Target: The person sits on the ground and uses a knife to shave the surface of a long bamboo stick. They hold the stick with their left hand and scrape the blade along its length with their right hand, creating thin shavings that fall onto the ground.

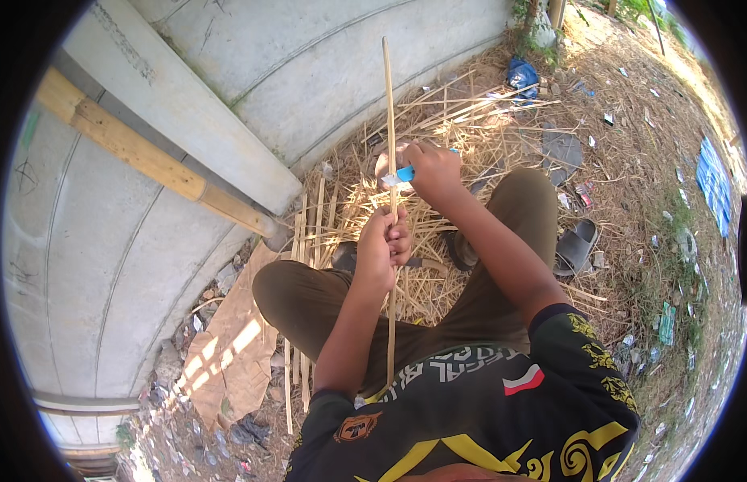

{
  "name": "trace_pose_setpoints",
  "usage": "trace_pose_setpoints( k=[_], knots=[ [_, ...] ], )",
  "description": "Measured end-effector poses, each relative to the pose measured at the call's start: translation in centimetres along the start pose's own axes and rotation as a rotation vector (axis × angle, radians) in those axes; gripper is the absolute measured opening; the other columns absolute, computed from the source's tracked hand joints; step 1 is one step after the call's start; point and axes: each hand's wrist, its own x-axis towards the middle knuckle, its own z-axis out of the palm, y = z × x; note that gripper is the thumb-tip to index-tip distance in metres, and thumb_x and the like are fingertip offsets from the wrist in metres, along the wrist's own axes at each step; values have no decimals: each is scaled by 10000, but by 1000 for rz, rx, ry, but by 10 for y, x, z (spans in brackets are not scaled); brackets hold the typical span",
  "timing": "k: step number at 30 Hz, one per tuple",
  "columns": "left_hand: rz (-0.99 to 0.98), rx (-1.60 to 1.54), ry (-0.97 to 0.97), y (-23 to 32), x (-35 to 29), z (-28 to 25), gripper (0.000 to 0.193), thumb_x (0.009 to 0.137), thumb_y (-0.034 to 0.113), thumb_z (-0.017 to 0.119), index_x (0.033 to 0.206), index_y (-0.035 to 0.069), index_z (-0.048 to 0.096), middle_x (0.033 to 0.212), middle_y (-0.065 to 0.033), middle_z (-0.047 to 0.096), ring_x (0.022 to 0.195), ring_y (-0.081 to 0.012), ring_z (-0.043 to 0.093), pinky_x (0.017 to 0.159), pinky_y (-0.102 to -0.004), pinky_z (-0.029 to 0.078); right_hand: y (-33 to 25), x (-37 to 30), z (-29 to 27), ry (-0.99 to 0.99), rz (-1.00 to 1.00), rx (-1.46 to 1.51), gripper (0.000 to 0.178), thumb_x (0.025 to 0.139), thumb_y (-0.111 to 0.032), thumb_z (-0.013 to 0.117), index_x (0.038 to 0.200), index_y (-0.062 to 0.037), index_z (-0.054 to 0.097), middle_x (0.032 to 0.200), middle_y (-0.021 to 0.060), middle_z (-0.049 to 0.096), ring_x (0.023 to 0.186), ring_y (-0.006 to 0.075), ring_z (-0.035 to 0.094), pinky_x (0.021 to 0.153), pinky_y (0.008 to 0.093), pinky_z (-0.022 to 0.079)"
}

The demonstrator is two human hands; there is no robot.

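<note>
My left hand (385, 249) is closed round a long, thin bamboo strip (389, 104), which stands nearly upright in the picture and runs back toward my chest. Just beyond it, my right hand (432, 170) grips a blue-handled cutter knife (405, 173). Its pale blade lies against the strip, a short way above my left fingers. Most of the handle is hidden in my right fist. Between my bent knees, many bamboo strips and shavings (429, 293) cover the ground.
A concrete panel wall (309, 72) with a slanting post (204, 104) and a bamboo pole (140, 154) rises at left. Flattened cardboard (229, 353) lies beside my left knee. A dark sandal (577, 247) sits right of my right knee; a blue plastic bag (522, 76) lies farther off.
</note>
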Motion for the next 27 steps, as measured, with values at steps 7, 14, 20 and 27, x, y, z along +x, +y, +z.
trace_pose_setpoints(
  k=[7, 14, 20, 27],
  knots=[
    [-76, -4, -41, -13, -7, 10, 165, 983, 184, 430, 1039, 64, 529, 697, 55, 366, 518, -34, 292, 395, -195, 200, 34, 17, 4, -123, 436, -130, 109, 790, -218, 677, 766, -113, 662, 677, 96, 667, 629, 327, 665, 540, 458, 488],
    [-110, 43, -61, -19, -18, 18, 152, 980, 176, 423, 1040, 68, 510, 698, 46, 359, 503, -30, 276, 384, -192, 191, 41, 27, -16, -186, 567, -192, 68, 798, -188, 649, 790, -125, 671, 715, 113, 680, 673, 339, 681, 575, 449, 509],
    [-188, 95, -109, -30, -36, 28, 130, 972, 158, 407, 1041, 79, 483, 700, 35, 351, 486, -36, 258, 376, -192, 182, 61, 34, -45, -98, 696, -227, 155, 767, -239, 725, 790, -95, 671, 726, 138, 674, 726, 366, 676, 651, 474, 523],
    [-356, 202, -266, -31, -65, 44, 113, 972, 181, 399, 1014, 95, 460, 705, 29, 339, 506, -37, 244, 396, -192, 183, 104, 36, -96, 125, 839, -350, 187, 782, -269, 715, 833, -90, 738, 797, 143, 706, 757, 358, 694, 671, 463, 536]
  ],
)
